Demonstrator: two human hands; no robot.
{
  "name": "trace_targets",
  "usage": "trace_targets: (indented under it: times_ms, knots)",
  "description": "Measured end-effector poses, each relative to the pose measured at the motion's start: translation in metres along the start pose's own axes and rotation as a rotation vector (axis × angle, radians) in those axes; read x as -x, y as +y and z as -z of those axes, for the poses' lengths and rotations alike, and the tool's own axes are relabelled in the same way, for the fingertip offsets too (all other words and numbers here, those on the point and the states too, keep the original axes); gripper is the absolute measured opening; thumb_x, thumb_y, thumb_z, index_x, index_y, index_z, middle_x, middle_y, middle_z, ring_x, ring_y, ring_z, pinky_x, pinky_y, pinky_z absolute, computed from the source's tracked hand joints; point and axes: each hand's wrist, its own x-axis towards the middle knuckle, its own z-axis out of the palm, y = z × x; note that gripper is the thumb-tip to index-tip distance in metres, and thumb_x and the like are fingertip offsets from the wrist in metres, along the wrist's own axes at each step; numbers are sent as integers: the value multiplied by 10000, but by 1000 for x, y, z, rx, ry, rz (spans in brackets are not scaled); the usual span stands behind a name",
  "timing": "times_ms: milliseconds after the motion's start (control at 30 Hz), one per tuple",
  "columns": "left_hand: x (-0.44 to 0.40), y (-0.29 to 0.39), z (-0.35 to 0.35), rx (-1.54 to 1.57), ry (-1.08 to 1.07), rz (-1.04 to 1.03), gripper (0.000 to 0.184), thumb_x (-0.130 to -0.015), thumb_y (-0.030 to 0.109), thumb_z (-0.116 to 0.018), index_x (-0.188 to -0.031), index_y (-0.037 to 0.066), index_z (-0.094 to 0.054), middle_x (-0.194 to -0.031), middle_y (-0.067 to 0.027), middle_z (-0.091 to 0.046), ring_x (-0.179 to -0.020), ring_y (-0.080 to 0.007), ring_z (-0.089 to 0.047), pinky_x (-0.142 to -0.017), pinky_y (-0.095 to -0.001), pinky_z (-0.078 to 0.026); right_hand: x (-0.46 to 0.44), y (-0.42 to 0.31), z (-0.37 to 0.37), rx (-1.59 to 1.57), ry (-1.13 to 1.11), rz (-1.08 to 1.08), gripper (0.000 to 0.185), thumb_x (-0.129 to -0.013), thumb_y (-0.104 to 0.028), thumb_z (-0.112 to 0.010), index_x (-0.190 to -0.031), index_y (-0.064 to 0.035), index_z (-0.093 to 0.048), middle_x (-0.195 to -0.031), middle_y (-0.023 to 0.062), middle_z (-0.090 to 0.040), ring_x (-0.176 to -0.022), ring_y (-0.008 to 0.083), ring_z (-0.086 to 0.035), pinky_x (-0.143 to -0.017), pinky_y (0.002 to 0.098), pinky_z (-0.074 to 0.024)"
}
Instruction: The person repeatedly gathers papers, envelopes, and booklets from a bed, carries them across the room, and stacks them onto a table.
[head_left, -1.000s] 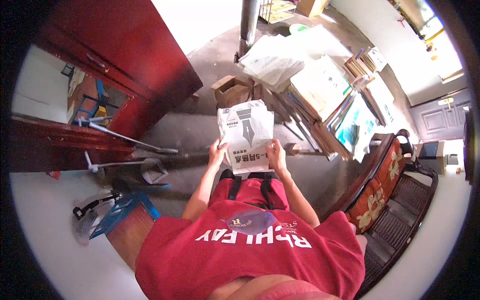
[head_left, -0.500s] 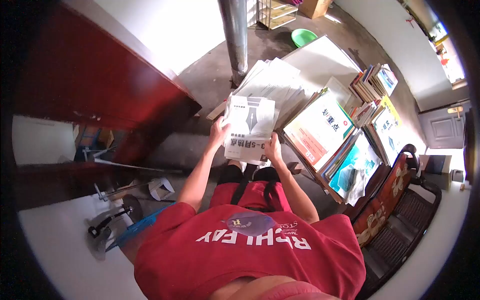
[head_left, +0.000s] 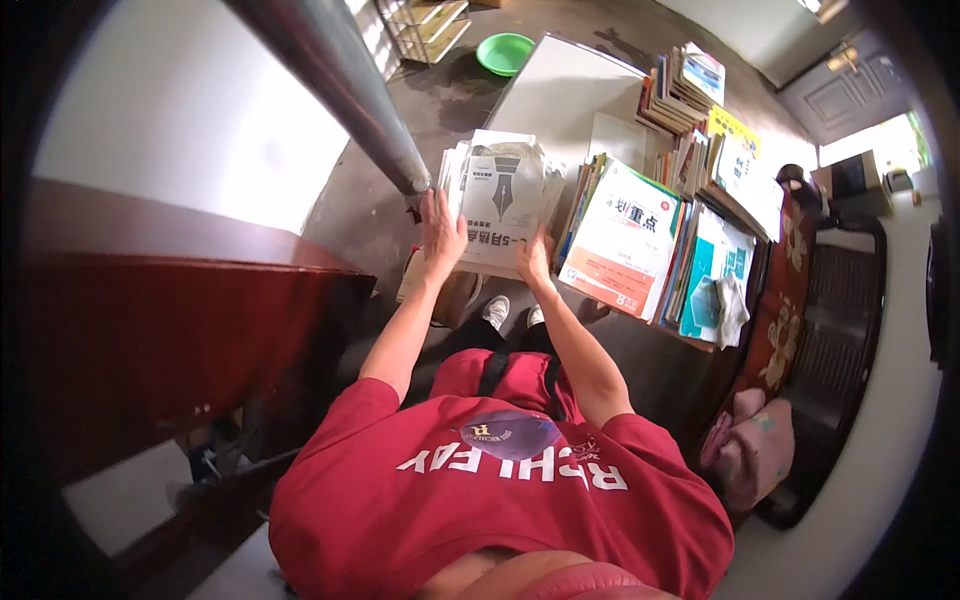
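A printed booklet with a dark pen-nib picture on its cover lies on a stack of loose papers at the near left of the table. Along the left edge of the stack, my left hand is open, its fingers stretched out and pressed to the side. My right hand is closed on the booklet's lower right corner. Just to the right stands a pile of books topped by a white and orange workbook.
More books and a taller book pile stand on the white table. A metal pole rises at the left, near a dark red panel. A green basin sits on the floor behind; a dark chair is at right.
The booklet has moved forward, away from my body, onto the paper stack. My left hand has loosened from it and straightened its fingers along the edge. The view has shifted.
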Motion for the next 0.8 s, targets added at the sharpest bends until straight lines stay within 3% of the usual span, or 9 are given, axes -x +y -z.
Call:
trace_targets:
  times_ms: [100, 133, 233, 267, 333, 433, 567, 633, 800]
  knots:
    - [21, 13, -15, 107, -205, -209, 502, -770, 99, -497, -1217, -53, -327, -1272, -272, -279, -1196, -376, -279, -999, -389, -262, 13, -1, 4, 292, -149, 46, 501, -728, -60, -495, -1188, 63, -338, -1105, 297, -414, -1075, 407, -369, -907, 439, -313]
    - [31, 19, -19, 151, -268, -274, 480, -767, 89, -497, -1203, -51, -352, -1272, -258, -291, -1192, -372, -287, -995, -391, -267, 20, 46, -3, 395, 5, 319, 444, -742, -68, -499, -1160, 38, -393, -1064, 276, -459, -1028, 391, -424, -880, 421, -349]
    - [58, 37, -20, 379, -422, -284, 432, -762, 73, -496, -1170, -26, -390, -1200, -228, -385, -1114, -380, -373, -945, -397, -330, 48, 55, 5, 321, 16, -18, 361, -770, -125, -525, -1104, -1, -468, -1013, 223, -529, -893, 337, -545, -765, 377, -441]
    - [68, 45, -21, 398, -327, -329, 260, -783, 100, -492, -1012, -22, -494, -1065, -226, -482, -994, -371, -461, -826, -400, -405, 63, 44, 14, 259, 21, -46, 297, -787, -155, -484, -1055, -29, -505, -938, 258, -538, -925, 401, -508, -760, 401, -434]
    - [82, 52, -21, 426, -552, -273, 163, -807, 132, -501, -809, -20, -559, -844, -215, -560, -803, -356, -536, -650, -391, -427, 93, 45, 34, 227, 9, -29, 266, -772, -157, -513, -991, -7, -538, -835, 238, -568, -829, 380, -550, -700, 372, -455]
    - [108, 74, -26, 513, -735, -275, 288, -833, 206, -477, -626, 15, -538, -597, -173, -545, -580, -357, -540, -541, -439, -409, 145, 82, 60, -32, -15, -322, 224, -811, -143, -538, -918, 54, -549, -671, 69, -588, -593, 102, -549, -547, 249, -449]
    - [149, 105, -57, 547, -908, -491, 178, -806, 162, -477, -803, -8, -530, -754, -208, -568, -728, -366, -553, -638, -412, -436, 214, 102, 93, -147, 218, -583, 146, -806, -115, -547, -813, 30, -539, -646, 62, -576, -577, 106, -554, -530, 234, -462]
    - [170, 132, -67, 597, -1013, -554, 198, -788, 122, -479, -939, -5, -490, -853, -203, -574, -826, -356, -550, -711, -393, -438, 247, 123, 104, -261, 491, -532, 110, -801, -93, -551, -818, 11, -520, -686, 67, -581, -590, 114, -563, -545, 234, -476]
    - [239, 212, -78, 520, -1351, -742, 224, -784, 79, -473, -1000, 22, -489, -877, -166, -590, -828, -312, -570, -731, -358, -445, 328, 158, 140, -539, 906, -371, 132, -805, -66, -538, -919, -11, -498, -791, 77, -591, -621, 131, -580, -574, 252, -490]
